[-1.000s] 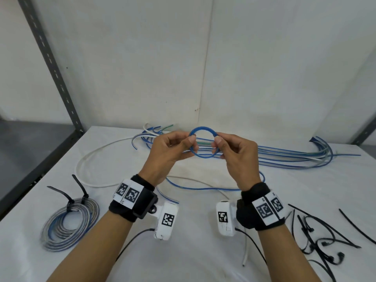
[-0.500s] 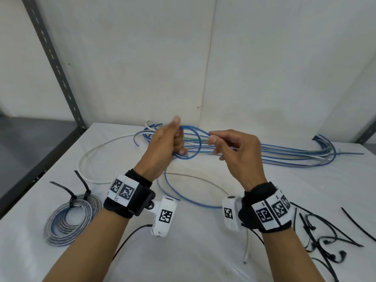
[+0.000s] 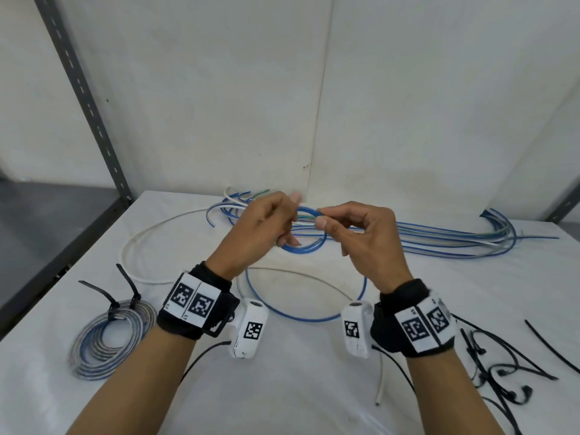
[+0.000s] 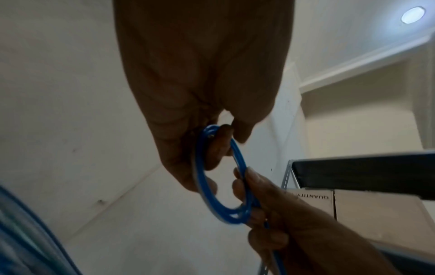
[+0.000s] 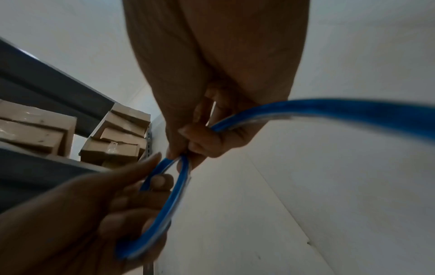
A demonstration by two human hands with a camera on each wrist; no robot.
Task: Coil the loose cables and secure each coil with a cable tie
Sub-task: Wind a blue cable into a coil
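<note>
Blue cable wound into a small ring of a few turns, held off the table at frame centre, ring roughly upright; its loose tail drops to the table and sweeps a wide arc below centre. Finished coil of blue and grey cable lies flat at lower left, bound by two black cable ties with tails sticking up. Loose cables, mostly blue with white and a green one, lie in a long bundle across the upper right of the table. White cable loops at centre left. Spare black cable ties are scattered at lower right.
</note>
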